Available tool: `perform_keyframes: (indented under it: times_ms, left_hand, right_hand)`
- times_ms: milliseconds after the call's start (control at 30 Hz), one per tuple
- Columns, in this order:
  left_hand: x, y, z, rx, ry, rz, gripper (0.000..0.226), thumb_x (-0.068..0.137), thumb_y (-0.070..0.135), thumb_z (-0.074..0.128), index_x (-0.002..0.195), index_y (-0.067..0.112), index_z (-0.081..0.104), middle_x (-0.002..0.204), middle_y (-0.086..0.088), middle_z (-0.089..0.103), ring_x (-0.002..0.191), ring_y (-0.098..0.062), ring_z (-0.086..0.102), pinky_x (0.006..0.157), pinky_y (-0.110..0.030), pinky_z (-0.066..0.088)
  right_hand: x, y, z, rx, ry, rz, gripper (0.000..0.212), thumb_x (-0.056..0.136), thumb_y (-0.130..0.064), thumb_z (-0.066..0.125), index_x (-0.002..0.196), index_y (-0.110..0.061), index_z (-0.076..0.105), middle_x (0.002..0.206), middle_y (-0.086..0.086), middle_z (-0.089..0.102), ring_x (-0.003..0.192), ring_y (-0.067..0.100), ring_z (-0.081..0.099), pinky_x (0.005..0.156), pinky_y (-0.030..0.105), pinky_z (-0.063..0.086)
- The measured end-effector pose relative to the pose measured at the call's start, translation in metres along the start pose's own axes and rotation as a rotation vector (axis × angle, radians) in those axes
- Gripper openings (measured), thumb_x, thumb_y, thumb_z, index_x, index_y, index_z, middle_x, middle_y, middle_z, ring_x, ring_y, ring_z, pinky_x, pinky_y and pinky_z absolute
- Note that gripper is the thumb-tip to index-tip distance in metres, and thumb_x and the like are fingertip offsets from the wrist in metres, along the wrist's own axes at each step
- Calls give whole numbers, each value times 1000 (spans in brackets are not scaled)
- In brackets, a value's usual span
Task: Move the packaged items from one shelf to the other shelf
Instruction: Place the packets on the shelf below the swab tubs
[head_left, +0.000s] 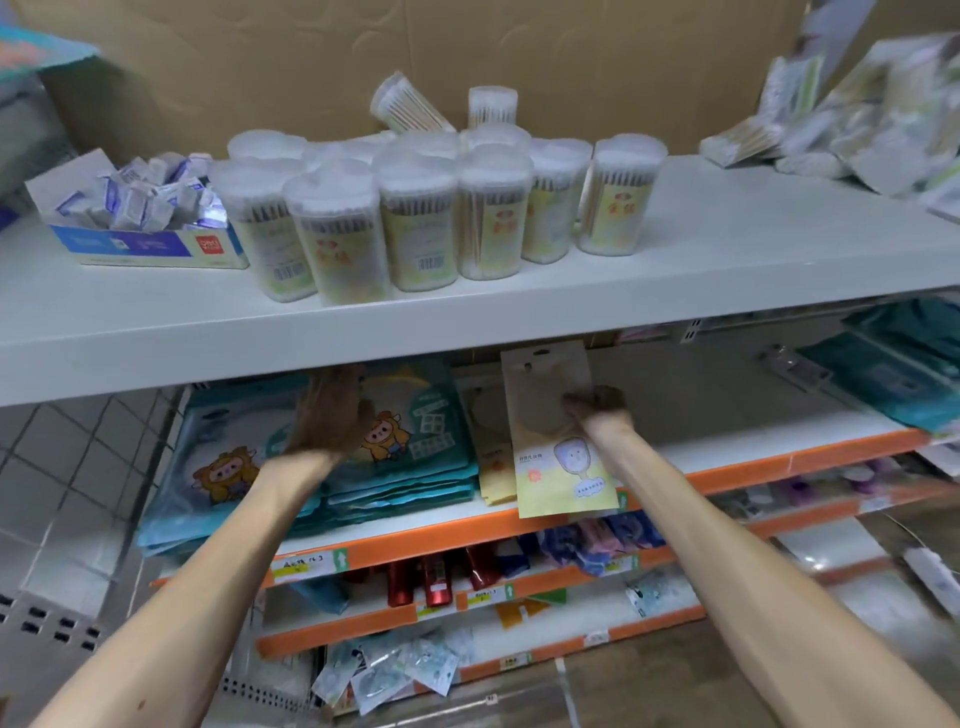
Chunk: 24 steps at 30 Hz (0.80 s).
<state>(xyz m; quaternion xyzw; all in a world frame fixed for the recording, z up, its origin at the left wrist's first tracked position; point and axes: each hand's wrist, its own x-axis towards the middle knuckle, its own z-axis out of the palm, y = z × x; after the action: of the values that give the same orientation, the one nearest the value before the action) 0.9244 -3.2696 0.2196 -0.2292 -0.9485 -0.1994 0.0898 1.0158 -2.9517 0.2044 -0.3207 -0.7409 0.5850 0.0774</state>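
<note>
**Two hands under the upper shelf (727, 249), one gripping a yellow packet (563, 457)**

Widest of all is the white upper shelf, which runs across the whole view with a brown cardboard sheet (571, 57) standing behind it. Beneath it lies the lower shelf (727, 449), white with an orange front edge. More orange-edged shelves step down below that, carrying red bottles (431, 579) and loose clear packets.

A stack of teal packets (421, 467) printed with a cartoon animal sits at the left of the lower shelf. A paler blue stack (208, 467) lies beside it and overhangs the shelf's left end.

On the upper shelf, a cluster of tubs of cotton swabs (415, 223) stands upright near the middle. Two more tubs stand behind them, one of them tilted. To their left is an open box (145, 244) full of small sachets. A blurred heap of bags (857, 135) fills the right end.

The yellow packet is held upright at the front of the lower shelf, just right of the teal stack. Its top is near the underside of the upper shelf. A few similar packets (488, 467) lie flat behind it.

The right hand (597, 408) grips the yellow packet at its right edge, fingers curled round it. The left hand (332, 415) is spread flat, fingers straight, over the teal packets. It is too blurred to tell whether it touches them.
</note>
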Motion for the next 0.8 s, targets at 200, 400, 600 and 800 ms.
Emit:
perform_keyframes:
  times_ms: [200,400,600,800]
  left_hand:
    - [2,3,15,118,0,170,76,90,33,64,153,13,26,159,-10,25,147,-28,21,119,-44,10]
    - [-3,-9,29,143,-35,123,75,96,49,48,156,20,13,163,-1,10,151,-22,5,121,-53,7]
    - [-2,-11,29,148,-50,104,69,98,47,44,155,20,16,163,0,14,151,-21,6,122,-49,7]
    - [1,-4,28,124,-12,144,61,99,34,49,153,17,24,160,-3,23,149,-23,15,121,-51,14]
  right_hand:
    - [20,4,38,-215,-60,-31,23,90,-26,61,99,-6,61,97,19,64,93,30,63,76,37,48]
    - [33,12,63,-253,-57,-100,33,89,-22,67,108,4,62,101,18,65,94,31,63,77,42,52]
    - [38,20,74,-358,-25,-164,29,90,-23,68,99,5,63,100,19,67,95,34,65,72,37,49]
    - [38,13,82,-591,67,-136,29,101,-16,51,121,5,55,127,21,59,118,33,56,94,31,41]
